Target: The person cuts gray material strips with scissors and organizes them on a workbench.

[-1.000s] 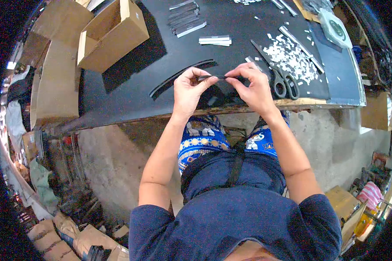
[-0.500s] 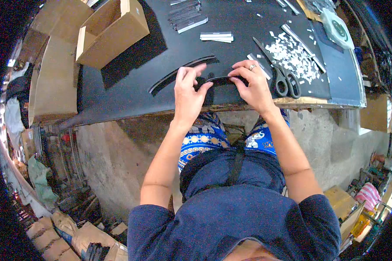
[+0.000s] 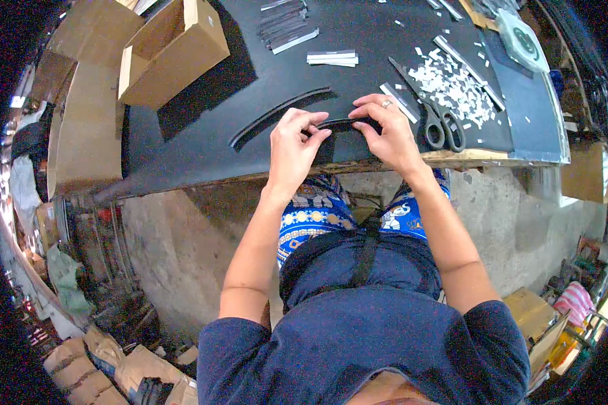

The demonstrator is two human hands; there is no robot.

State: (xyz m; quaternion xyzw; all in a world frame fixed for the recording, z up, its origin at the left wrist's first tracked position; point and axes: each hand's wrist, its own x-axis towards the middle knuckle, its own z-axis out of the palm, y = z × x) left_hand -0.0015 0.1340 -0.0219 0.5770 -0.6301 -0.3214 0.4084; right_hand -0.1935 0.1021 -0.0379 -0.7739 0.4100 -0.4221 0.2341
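Observation:
A short, thin black strip (image 3: 338, 123) is stretched between my two hands above the near part of the dark tabletop. My left hand (image 3: 294, 140) pinches its left end between thumb and fingers. At the right end, the thumb and fingers of my right hand (image 3: 388, 129) close on it; a ring is on one finger. Just beyond my left hand lies a longer curved black strip (image 3: 275, 116). Black-handled scissors (image 3: 439, 128) rest to the right of my right hand, beside a pile of small white pieces (image 3: 447, 79).
An open cardboard box (image 3: 175, 54) stands at the back left. Farther back lie a stack of dark strips (image 3: 285, 25) and several white-backed strips (image 3: 332, 59). A clear plastic container (image 3: 522, 42) sits at the far right. The wooden table edge (image 3: 466, 154) runs before me.
My left fingers, raised apart from the thumb before, have come down and closed on the left end of the strip. My right hand keeps its hold, nearly in place.

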